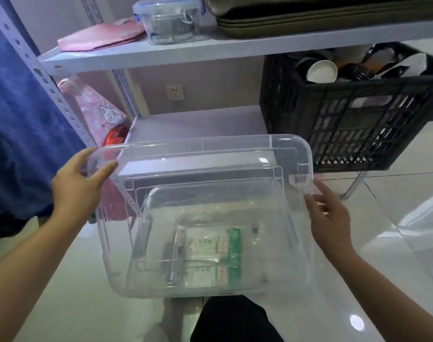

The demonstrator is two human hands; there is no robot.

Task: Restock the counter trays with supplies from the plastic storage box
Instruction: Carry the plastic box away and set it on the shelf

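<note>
Carrying the clear plastic storage box [205, 218] level looks like the step in hand, and it wants an even grip at both sides so the packets [214, 257] lying on its floor, white with green ends, do not slide. The box fills the centre of the frame, held in front of the metal shelf unit [161, 51], its far rim near the lower shelf and just left of the black crate [353, 119] at upper right. No counter trays are in view, so I judge the restocking itself has not begun.

The left hand [79, 178], at centre left, is partly closed over the box's far left corner, thumb lying on the rim and fingers curled behind the wall. The right hand [330, 213], at centre right, is more open; its fingertips pinch the rim at the far right corner by a small moulded tab. Both wrists should stay low and matched, since the thin wall may flex under a corner grip.
</note>
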